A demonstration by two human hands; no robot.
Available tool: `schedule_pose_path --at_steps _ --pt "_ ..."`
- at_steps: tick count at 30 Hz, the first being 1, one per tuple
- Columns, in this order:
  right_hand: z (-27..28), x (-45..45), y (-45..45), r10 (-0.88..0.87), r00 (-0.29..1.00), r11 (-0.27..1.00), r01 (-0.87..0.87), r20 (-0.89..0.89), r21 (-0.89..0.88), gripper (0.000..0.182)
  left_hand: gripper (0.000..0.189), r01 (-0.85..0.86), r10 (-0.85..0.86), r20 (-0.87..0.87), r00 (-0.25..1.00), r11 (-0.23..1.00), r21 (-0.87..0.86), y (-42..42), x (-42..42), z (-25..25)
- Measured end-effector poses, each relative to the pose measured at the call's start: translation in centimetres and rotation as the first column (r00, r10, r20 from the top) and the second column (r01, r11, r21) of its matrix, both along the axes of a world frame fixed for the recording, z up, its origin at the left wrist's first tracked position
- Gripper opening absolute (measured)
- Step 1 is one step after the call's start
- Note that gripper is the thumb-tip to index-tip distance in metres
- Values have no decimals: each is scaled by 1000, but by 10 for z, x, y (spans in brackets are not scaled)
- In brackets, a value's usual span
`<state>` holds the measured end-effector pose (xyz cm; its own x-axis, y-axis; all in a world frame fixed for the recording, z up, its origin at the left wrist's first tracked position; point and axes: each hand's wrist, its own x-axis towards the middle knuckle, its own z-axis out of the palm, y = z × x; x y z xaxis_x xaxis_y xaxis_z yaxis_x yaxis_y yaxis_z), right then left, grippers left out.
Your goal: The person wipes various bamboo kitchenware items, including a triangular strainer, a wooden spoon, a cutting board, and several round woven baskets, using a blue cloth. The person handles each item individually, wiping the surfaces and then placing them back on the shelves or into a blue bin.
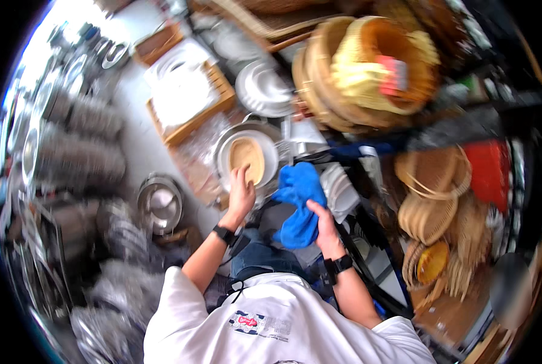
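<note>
A blue cloth (299,200) hangs from my right hand (324,223), the thumb lying over its edge. My left hand (242,193) reaches to a tan oval basket or bowl (247,152), fingers at its near rim; whether they grip it cannot be told. This oval piece lies inside a white round bowl (271,157), which rests in a larger metal vessel (221,141). The picture is blurred, so the fine contact of the fingers is unclear.
Beyond stand white plates (264,88) and a wooden crate (228,93) with white ware. Stacked baskets (316,77) fill the upper right, more wicker baskets (428,218) the right. Metal pots (71,150) crowd the left; a metal bowl (160,204) sits nearer.
</note>
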<state>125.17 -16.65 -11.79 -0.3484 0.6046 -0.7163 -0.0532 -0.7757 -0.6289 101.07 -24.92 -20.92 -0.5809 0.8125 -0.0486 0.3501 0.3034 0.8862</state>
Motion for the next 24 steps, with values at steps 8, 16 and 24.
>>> schedule_pose_path --at_steps 8,16,24 --pt "168 111 -33 3 999 870 -24 44 493 73 23 647 -708 99 699 685 335 78 101 185" --pt "187 180 -121 -592 759 634 646 -270 425 69 29 773 -834 -76 547 468 430 133 219 261" --pt "175 192 -142 -711 645 514 748 -279 421 61 55 707 -672 -242 700 699 103 167 296 258"
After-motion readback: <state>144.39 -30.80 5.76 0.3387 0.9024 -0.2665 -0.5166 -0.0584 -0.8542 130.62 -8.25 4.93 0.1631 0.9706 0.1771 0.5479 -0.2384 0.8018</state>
